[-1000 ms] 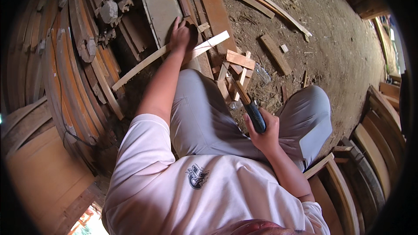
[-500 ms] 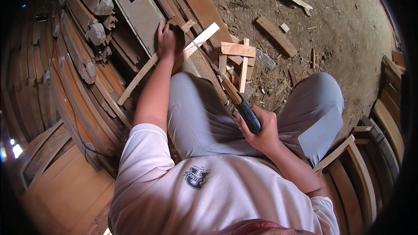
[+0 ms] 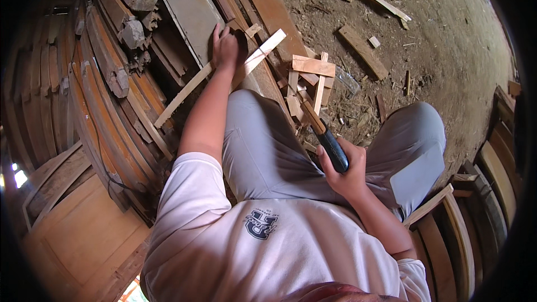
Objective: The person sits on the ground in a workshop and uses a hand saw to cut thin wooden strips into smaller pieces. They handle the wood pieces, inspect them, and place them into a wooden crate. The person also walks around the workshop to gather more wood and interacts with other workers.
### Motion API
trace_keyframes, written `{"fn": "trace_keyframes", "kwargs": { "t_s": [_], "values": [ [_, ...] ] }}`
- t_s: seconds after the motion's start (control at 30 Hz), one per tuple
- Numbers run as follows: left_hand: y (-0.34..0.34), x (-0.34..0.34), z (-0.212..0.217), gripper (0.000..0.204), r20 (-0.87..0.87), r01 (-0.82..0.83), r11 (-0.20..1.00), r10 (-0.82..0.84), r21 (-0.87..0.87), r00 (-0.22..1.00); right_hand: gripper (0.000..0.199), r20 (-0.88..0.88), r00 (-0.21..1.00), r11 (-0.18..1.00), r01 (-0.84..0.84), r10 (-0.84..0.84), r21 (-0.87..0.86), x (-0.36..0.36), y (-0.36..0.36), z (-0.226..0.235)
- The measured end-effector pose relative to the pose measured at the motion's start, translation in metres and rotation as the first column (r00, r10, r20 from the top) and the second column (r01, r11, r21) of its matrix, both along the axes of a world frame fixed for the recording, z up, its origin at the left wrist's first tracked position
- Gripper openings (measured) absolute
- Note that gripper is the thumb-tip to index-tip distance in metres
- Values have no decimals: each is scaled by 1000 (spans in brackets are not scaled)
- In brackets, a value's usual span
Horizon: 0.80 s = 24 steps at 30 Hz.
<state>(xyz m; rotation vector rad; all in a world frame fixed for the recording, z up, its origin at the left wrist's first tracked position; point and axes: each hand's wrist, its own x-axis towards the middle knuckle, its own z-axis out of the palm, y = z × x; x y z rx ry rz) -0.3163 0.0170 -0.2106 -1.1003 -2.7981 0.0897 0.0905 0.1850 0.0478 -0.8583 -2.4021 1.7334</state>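
My right hand [image 3: 345,166] is wrapped around the black grip of a handsaw [image 3: 334,148] with a wooden part ahead of the grip. Its thin blade, seen nearly edge-on, points up and left to a pale wooden strip [image 3: 265,50]. That strip lies at a slant across a plank [image 3: 260,81] beside my left knee. My left hand [image 3: 226,51] presses down and grips where the pale strip meets a longer wooden strip [image 3: 184,95]. Two of its fingers show stretched forward; the thumb side is in shadow. The blade's exact contact with the wood is hard to make out.
Cut wood pieces [image 3: 313,66] lie stacked on the dirt floor ahead of my knees. Long beams [image 3: 112,64] are piled at the left, beside a grey board with a square hole [image 3: 184,8]. Curved wooden parts [image 3: 461,235] stand at the right. A loose board [image 3: 363,53] lies farther off.
The saw and my right hand have shifted slightly down and right, partly with the whole view's shift. My left hand stays on the strips.
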Motion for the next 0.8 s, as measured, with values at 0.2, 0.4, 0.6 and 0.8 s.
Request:
{"fn": "trace_keyframes", "kwargs": {
  "t_s": [0.2,0.4,0.6,0.8],
  "values": [
    [-5,-4,-14,25,-60,31,999,-30,20,998,30,4,1000,1000,13,-12,-25,4,0,7],
    [7,11,6,28,-42,27,998,-24,54,999,29,13,1000,1000,9,-9,17,2,-5,15],
    [31,43,79,29,21,51,998,-51,27,998,28,-111,992,993,69,-58,93,-37,-5,17],
    [27,39,68,31,6,56,996,-56,65,998,30,-142,988,995,72,-63,63,-78,-9,-24]
  ]
}}
